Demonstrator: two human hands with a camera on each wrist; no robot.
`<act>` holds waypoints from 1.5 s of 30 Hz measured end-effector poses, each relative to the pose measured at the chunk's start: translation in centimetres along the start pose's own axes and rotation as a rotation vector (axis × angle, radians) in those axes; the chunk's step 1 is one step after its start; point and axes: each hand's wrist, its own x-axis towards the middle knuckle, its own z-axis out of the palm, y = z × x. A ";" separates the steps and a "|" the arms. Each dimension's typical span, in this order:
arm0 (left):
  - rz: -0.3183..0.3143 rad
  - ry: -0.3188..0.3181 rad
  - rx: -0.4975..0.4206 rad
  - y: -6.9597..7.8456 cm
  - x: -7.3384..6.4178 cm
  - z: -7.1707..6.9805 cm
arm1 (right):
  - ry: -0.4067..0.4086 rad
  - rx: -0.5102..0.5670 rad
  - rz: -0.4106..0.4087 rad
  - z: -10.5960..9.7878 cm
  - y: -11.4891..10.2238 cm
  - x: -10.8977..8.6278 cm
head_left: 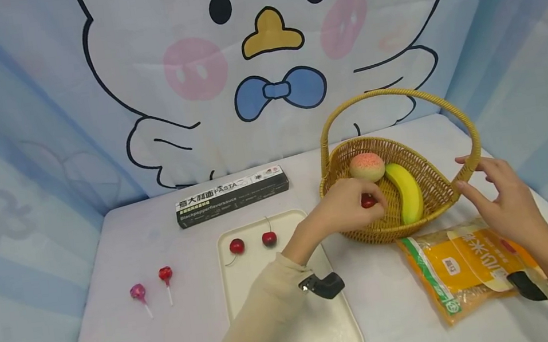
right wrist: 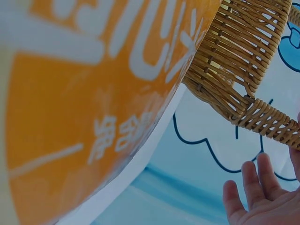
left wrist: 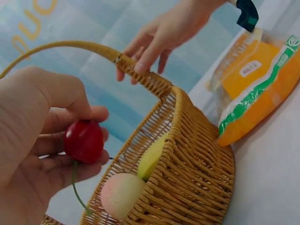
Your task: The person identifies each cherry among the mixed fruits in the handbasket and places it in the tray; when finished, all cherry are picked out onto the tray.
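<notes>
My left hand is over the near left part of a wicker basket. In the left wrist view it holds a red cherry with a green stem between thumb and fingers. A peach with a pink top and a yellow banana lie in the basket. My right hand is at the right foot of the basket's arched handle, thumb and fingers on either side of it. The right wrist view shows several of its fingers stretched out past the handle.
Two cherries lie on a cream tray. A black pasta box stands behind it. Two lollipops, one pink and one red, lie at left. An orange grain bag sits in front of the basket.
</notes>
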 end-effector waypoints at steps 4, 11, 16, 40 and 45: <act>0.056 0.086 0.025 0.2 -1.2 -0.1 | 0.000 0.001 0.001 0.0 0.1 0.0; 0.117 0.188 0.029 0.2 -3.1 0.0 | -0.007 0.008 0.010 0.1 0.1 0.0; 0.126 0.251 0.002 -0.1 -4.7 0.0 | -0.010 0.012 0.015 0.1 0.1 0.1; 0.076 0.413 0.036 -3.5 -10.4 -1.0 | 0.006 0.015 0.010 0.1 0.1 0.2; 0.034 0.404 0.022 -4.4 -10.9 -0.8 | 0.014 0.013 0.007 0.2 0.1 0.1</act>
